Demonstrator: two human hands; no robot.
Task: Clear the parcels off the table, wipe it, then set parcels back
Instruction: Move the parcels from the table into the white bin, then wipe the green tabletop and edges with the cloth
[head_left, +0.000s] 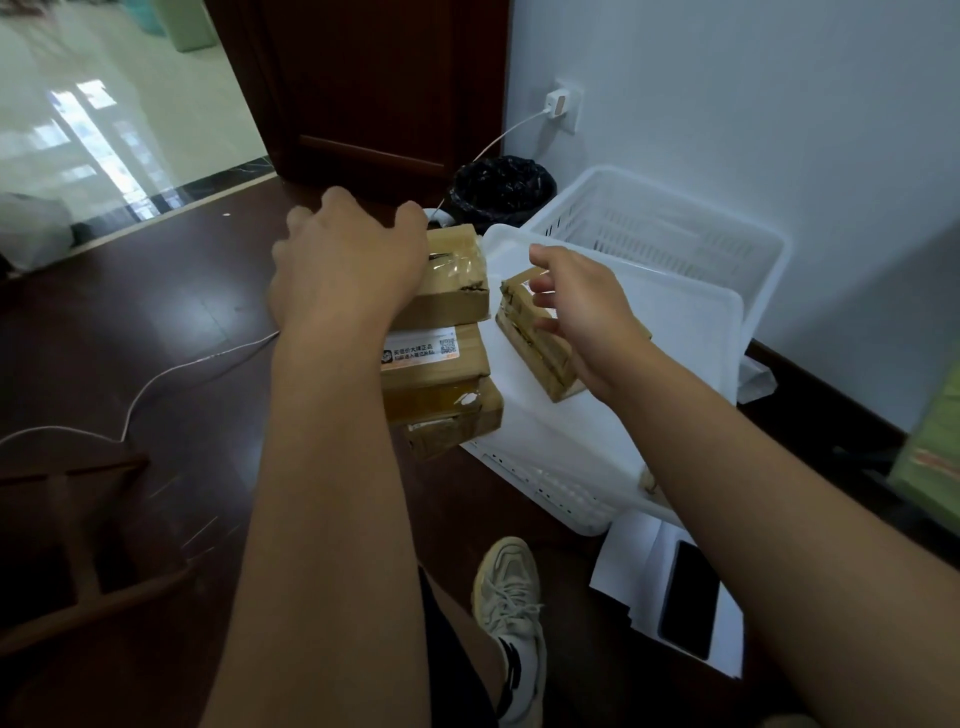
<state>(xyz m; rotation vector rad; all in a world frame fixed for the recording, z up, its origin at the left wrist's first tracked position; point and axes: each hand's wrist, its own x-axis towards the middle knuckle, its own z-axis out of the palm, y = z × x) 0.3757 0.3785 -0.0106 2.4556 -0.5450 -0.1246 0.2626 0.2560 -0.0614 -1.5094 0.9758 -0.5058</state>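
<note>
Counting the cardboard parcels gave four in view. Three formed a stack (441, 364) beside the white baskets: a top parcel (460, 283) with glossy tape, a middle parcel (434, 353) bearing one printed label with a QR code, and a bottom parcel (457, 423) jutting out below. The fourth parcel (530, 338), tilted, lay on the white lid (649, 332) just right of the stack.

Hands, two. The left hand (348, 265) rested over the far left part of the top parcel, fingers curled past its edge; whether they gripped it could not be told. The right hand (582, 312) hovered at the tilted parcel, fingers apart and loosely bent, touching or nearly touching its top; a firm hold was not shown.

Baskets, two: one slatted white basket (660, 234) against the wall, one lower white basket (561, 493) under the lid.

Other items, one each: black-lined bin (501, 189), wall charger (557, 106) with white cable (156, 379), dark phone (688, 597) on white papers (634, 566), pale sneaker (511, 597), dark wooden floor (156, 291).
</note>
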